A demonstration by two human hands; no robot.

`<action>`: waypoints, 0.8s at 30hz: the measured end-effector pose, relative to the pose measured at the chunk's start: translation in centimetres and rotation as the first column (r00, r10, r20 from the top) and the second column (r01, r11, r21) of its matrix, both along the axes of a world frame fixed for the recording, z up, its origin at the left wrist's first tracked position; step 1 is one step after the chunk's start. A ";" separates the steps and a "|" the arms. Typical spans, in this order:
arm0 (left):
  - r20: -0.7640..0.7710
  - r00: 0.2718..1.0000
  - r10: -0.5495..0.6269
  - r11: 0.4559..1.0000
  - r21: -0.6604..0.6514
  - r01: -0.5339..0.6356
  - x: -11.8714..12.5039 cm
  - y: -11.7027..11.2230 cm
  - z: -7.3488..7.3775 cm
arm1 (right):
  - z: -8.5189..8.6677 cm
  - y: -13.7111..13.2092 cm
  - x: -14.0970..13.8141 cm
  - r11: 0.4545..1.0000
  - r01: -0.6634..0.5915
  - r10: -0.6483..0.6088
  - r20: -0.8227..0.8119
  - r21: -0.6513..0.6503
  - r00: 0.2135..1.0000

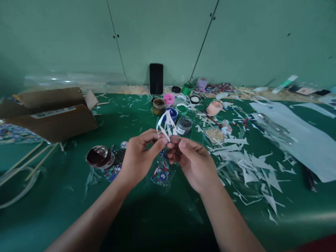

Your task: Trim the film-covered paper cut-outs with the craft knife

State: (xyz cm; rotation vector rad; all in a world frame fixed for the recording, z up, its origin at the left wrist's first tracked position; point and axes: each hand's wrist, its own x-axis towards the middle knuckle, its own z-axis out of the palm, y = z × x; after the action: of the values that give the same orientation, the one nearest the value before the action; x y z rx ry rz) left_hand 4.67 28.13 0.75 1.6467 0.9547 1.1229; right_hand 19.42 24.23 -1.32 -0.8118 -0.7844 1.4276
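Both of my hands meet above the middle of the green table (65, 196). My left hand (139, 155) and my right hand (193, 159) each pinch the lower end of a small bunch of white paper strips (166, 126) that sticks up between the fingertips. Under the hands lies a patterned blue and red piece in clear film (161, 173). A brown-lidded jar (99, 156) stands left of my left hand.
Several small paint jars (173, 108) stand behind the hands, with a dark phone (156, 78) propped against the green wall. A cardboard box (52, 113) and wooden sticks (31, 161) lie at left. White paper scraps (252, 168) and a large white sheet (301, 140) cover the right.
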 end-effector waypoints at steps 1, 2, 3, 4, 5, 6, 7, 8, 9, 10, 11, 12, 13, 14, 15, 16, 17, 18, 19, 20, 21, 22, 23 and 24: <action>-0.025 1.000 0.011 0.999 0.038 -0.010 0.0 0.0 0.2 | -0.1 0.0 0.1 1.000 0.004 -0.004 0.024 0.007 1.000; -0.059 0.998 0.031 0.996 0.088 -0.026 0.0 -0.1 0.4 | -0.2 0.0 0.1 1.000 0.011 -0.011 0.055 0.015 0.998; -0.096 0.994 0.057 0.989 0.143 -0.043 0.0 -0.1 0.6 | -0.4 0.0 0.2 0.999 0.020 -0.023 0.093 0.026 0.995; -0.132 0.987 0.090 0.979 0.195 -0.063 0.0 -0.2 0.8 | -0.5 0.0 0.2 0.999 0.032 -0.037 0.135 0.039 0.990; -0.166 0.979 0.122 0.968 0.239 -0.080 0.0 -0.2 0.9 | -0.6 0.0 0.2 0.998 0.042 -0.051 0.176 0.054 0.983; -0.195 0.969 0.150 0.958 0.273 -0.093 0.0 -0.2 1.0 | -0.7 -0.1 0.2 0.997 0.049 -0.062 0.213 0.068 0.975; -0.218 0.961 0.171 0.949 0.298 -0.101 0.0 -0.2 1.0 | -0.8 -0.1 0.2 0.995 0.053 -0.071 0.240 0.082 0.968; -0.233 0.954 0.189 0.941 0.319 -0.109 -0.1 -0.2 0.9 | -0.9 -0.1 0.1 0.994 0.055 -0.078 0.256 0.093 0.964; -0.240 0.950 0.199 0.936 0.335 -0.111 -0.1 -0.2 0.9 | -0.9 -0.1 0.1 0.993 0.056 -0.081 0.259 0.102 0.962; -0.239 0.951 0.198 0.934 0.340 -0.109 -0.1 -0.1 0.8 | -0.9 -0.1 0.0 0.993 0.058 -0.083 0.250 0.106 0.965; -0.228 0.955 0.188 0.937 0.333 -0.105 -0.1 -0.1 0.8 | -1.0 -0.1 -0.1 0.993 0.060 -0.083 0.230 0.105 0.970; -0.211 0.962 0.171 0.943 0.318 -0.098 -0.1 -0.1 0.7 | -1.0 -0.1 -0.1 0.993 0.062 -0.081 0.206 0.100 0.975; -0.194 0.970 0.150 0.950 0.300 -0.087 -0.2 -0.1 0.7 | -1.0 -0.1 -0.1 0.994 0.062 -0.078 0.181 0.092 0.980; -0.182 0.975 0.131 0.957 0.281 -0.076 -0.2 -0.1 0.7 | -1.0 -0.1 -0.2 0.995 0.060 -0.073 0.161 0.084 0.984; -0.178 0.977 0.121 0.960 0.272 -0.069 -0.2 -0.2 0.7 | -1.0 -0.1 -0.2 0.995 0.058 -0.069 0.148 0.081 0.987; -0.182 0.975 0.125 0.959 0.276 -0.072 -0.1 -0.2 0.7 | -1.0 -0.2 -0.2 0.995 0.056 -0.068 0.146 0.083 0.987; -0.192 0.971 0.142 0.953 0.291 -0.082 -0.1 -0.3 0.6 | -1.0 -0.2 -0.3 0.994 0.058 -0.071 0.153 0.090 0.986; -0.202 0.965 0.168 0.946 0.310 -0.099 0.0 -0.3 0.6 | -1.0 -0.2 -0.3 0.993 0.060 -0.076 0.167 0.099 0.983; -0.211 0.958 0.196 0.937 0.330 -0.119 0.0 -0.4 0.5 | -1.0 -0.2 -0.3 0.992 0.063 -0.082 0.186 0.107 0.979; -0.215 0.951 0.223 0.927 0.348 -0.139 0.1 -0.4 0.5 | -1.0 -0.2 -0.4 0.992 0.064 -0.087 0.206 0.112 0.975; -0.215 0.946 0.243 0.920 0.360 -0.154 0.2 -0.5 0.4 | -1.0 -0.2 -0.4 0.991 0.065 -0.089 0.222 0.113 0.971; -0.213 0.943 0.256 0.916 0.366 -0.165 0.3 -0.5 0.3 | -0.9 -0.2 -0.5 0.991 0.066 -0.091 0.234 0.113 0.968; -0.212 0.941 0.265 0.913 0.369 -0.174 0.3 -0.5 0.3 | -0.9 -0.3 -0.6 0.991 0.068 -0.094 0.244 0.114 0.965; -0.210 0.938 0.275 0.910 0.371 -0.184 0.4 -0.6 0.3 | -0.8 -0.3 -0.7 0.991 0.070 -0.098 0.257 0.117 0.961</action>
State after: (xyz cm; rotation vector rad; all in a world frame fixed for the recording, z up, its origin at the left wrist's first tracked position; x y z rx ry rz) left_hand 5.07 27.57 1.01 2.0443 1.1961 1.3158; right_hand 18.76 23.93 -2.09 -0.9518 -1.0077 1.2052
